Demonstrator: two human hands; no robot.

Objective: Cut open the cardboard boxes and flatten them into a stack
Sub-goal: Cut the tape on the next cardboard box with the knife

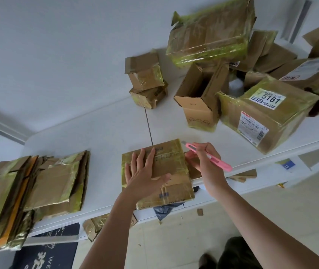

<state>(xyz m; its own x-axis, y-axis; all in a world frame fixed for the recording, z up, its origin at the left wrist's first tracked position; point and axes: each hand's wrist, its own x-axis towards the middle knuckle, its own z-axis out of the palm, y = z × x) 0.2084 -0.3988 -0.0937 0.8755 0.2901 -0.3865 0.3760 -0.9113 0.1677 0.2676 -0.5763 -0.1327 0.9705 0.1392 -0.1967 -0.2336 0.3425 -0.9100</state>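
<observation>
A flat, taped cardboard box (172,164) lies at the front edge of the white table (104,133). My left hand (145,171) presses down on its top with fingers spread and straight. My right hand (206,162) grips a pink utility knife (209,157) at the box's right edge, with the blade tip pointing to the far right corner. A stack of flattened boxes (34,189) lies on the table's left end.
Several unopened and opened boxes crowd the table's far right: a labelled box (267,111), an open upright box (199,101), two small stacked boxes (147,80) and a large taped box (211,30). Cardboard scraps (96,226) lie on the floor below.
</observation>
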